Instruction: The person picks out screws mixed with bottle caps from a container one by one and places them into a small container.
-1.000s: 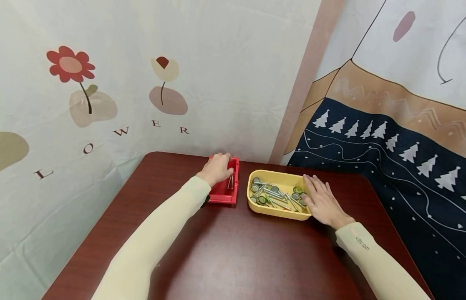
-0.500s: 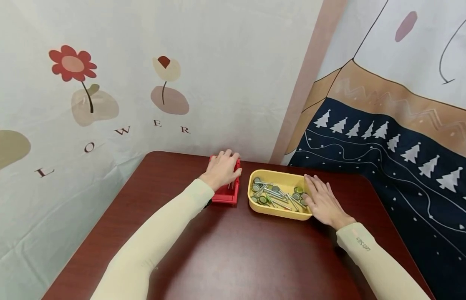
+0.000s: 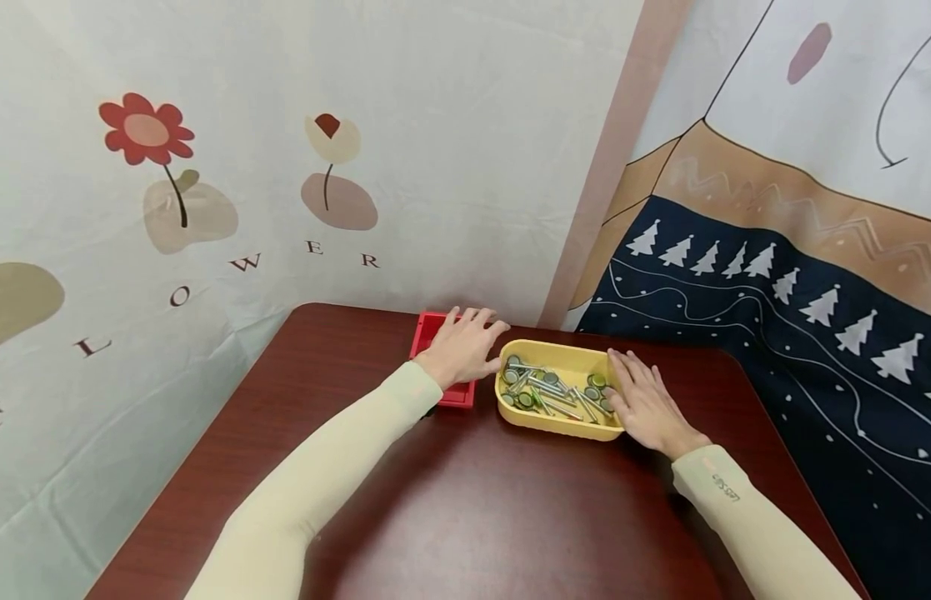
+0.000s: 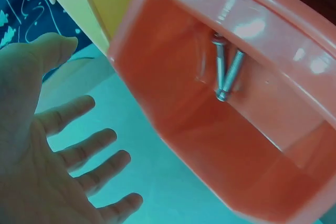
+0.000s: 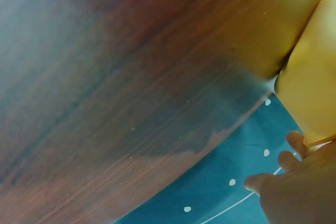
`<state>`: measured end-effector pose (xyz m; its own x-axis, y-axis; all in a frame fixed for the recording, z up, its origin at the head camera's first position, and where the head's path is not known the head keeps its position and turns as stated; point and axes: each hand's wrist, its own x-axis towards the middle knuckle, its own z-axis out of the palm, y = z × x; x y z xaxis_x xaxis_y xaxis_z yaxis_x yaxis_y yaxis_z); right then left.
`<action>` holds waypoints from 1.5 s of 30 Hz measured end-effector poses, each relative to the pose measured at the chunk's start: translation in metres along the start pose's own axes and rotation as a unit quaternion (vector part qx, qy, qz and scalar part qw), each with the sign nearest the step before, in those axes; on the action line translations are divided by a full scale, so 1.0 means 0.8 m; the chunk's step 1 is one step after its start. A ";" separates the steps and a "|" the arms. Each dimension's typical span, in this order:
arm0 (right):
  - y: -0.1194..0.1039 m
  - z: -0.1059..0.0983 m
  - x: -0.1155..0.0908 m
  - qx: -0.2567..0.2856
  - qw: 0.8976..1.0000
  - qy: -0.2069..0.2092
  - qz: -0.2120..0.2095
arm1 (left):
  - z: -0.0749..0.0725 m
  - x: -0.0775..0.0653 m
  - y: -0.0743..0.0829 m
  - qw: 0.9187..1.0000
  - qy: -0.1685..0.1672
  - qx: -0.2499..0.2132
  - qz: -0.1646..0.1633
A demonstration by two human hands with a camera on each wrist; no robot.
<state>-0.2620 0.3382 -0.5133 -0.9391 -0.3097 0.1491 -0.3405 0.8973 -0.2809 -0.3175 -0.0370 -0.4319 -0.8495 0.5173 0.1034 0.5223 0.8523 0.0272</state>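
My left hand (image 3: 462, 348) hovers over the right side of a red bin (image 3: 429, 327), fingers spread and nothing in them. The left wrist view shows that palm and fingers (image 4: 79, 153) beside the bin (image 4: 173, 87), where two silver bolts (image 4: 221, 72) lie inside. To the right stands a yellow tray (image 3: 561, 427) holding several silver bolts (image 3: 558, 408) and round grey and green discs (image 3: 598, 380). My right hand (image 3: 648, 408) rests on the tray's right end with straight fingers. In the right wrist view, its fingers (image 5: 286, 161) show at the yellow wall (image 5: 310, 93).
Both containers stand toward the back of a dark red-brown table (image 3: 503, 508). A pale printed cloth (image 3: 465, 167) hangs right behind the back edge. Dark blue cloth with white trees (image 3: 735, 308) hangs along the right side.
My left hand has moved right, from inside the red bin toward the yellow tray, with its fingers spreading. The right hand and the yellow tray stay in place.
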 end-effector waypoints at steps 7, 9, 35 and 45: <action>0.003 0.000 0.000 0.000 1.000 0.001 -0.001 | 0.000 0.012 0.026 0.998 -0.031 0.023 0.043; 0.002 0.000 0.000 0.000 1.000 0.001 -0.002 | 0.001 0.016 0.034 0.997 -0.042 0.035 0.051; 0.003 0.001 0.002 0.000 1.000 -0.005 0.005 | 0.015 0.072 0.126 0.971 -0.113 0.097 0.188; 0.006 0.003 0.002 0.002 1.000 0.004 -0.006 | 0.043 0.104 0.158 0.949 -0.165 0.141 0.229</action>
<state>-0.2649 0.3410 -0.5165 -0.9341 -0.3184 0.1612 -0.3528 0.8919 -0.2827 -0.3246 0.1160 -0.4539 -0.5387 0.7952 -0.2782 0.8418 0.4945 -0.2165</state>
